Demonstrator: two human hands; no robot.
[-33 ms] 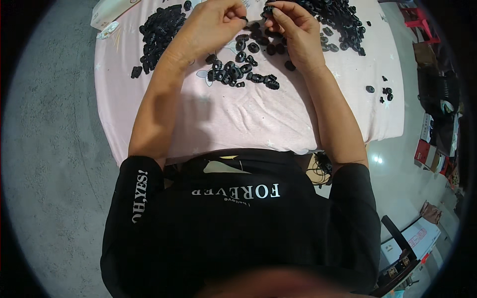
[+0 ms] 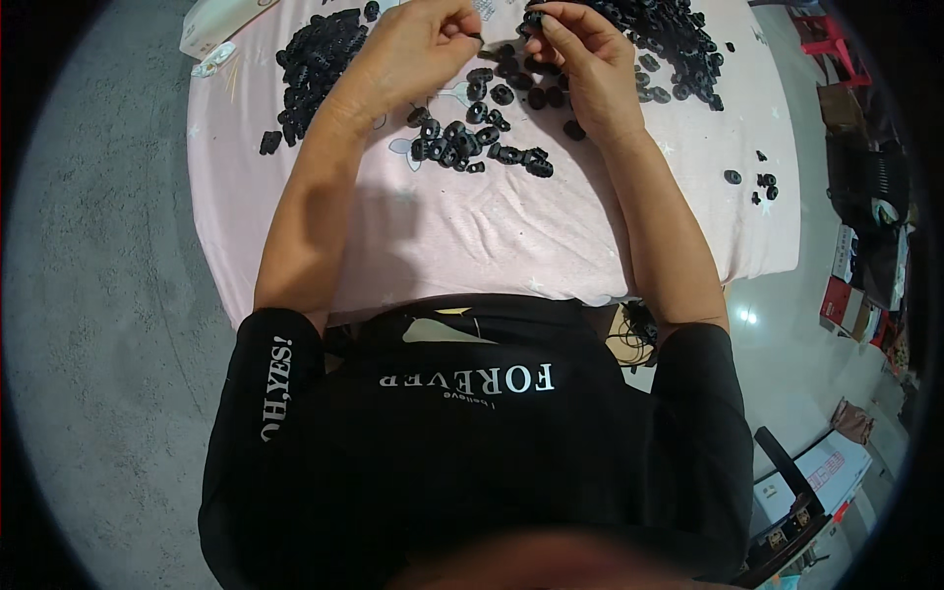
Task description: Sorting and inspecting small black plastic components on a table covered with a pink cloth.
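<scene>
Both hands are up at the far side of the cloth-covered table. My left hand (image 2: 421,54) pinches a small black part (image 2: 477,37) between thumb and fingers, its exact kind too small to tell. Opposite it, my right hand (image 2: 595,74) grips a small rounded black plastic piece (image 2: 533,19) between thumb and forefinger, partly hidden by the fingers. The two hands are a short way apart. Between and below them lies a loose scatter of black plastic pieces (image 2: 455,143), round or oval, some with holes.
A heap of small black parts (image 2: 320,64) lies by my left forearm, another heap (image 2: 678,44) beyond my right hand. Several stray pieces (image 2: 769,185) sit near the right edge of the pink tablecloth (image 2: 492,236). A white box (image 2: 218,22) stands at the far left corner.
My left hand has shifted very slightly left with its small black part. My right hand looks almost still.
</scene>
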